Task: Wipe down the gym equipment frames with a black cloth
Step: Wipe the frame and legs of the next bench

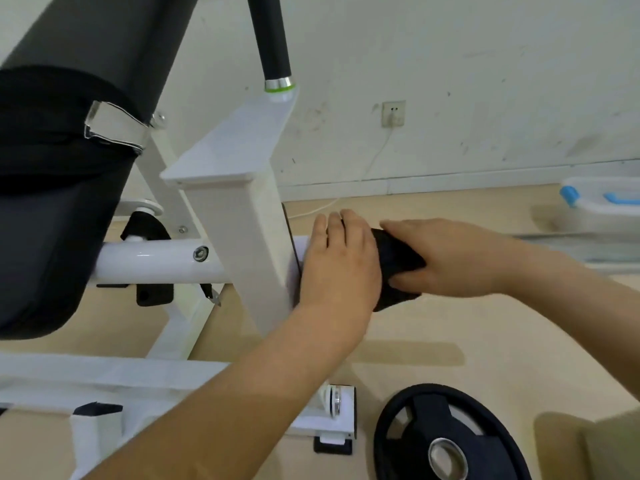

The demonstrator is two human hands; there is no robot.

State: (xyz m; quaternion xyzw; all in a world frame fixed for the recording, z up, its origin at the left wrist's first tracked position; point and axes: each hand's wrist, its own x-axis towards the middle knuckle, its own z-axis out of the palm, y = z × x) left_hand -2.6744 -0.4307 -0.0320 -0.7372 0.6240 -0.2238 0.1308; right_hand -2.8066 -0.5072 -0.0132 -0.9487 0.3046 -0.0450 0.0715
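Note:
The white gym frame has a slanted upright post (242, 244) crossed by a round horizontal bar (156, 261). Just right of the post, my left hand (341, 261) rests palm-down over the bar's stub end, fingers fairly straight and pointing away from me. The black cloth (398, 263) is bunched around that same stub, directly right of my left hand and touching it. My right hand (450, 258) grips the cloth, fingers over the top and thumb underneath. The stub itself is mostly hidden by both hands and the cloth.
A black padded bench back (69, 133) fills the left. A black handle with a green ring (277, 64) hangs above the post. On the tan floor lie a black weight plate (446, 441), the frame's base with a wheel (337, 400), and a clear plastic box (602, 206) by the wall.

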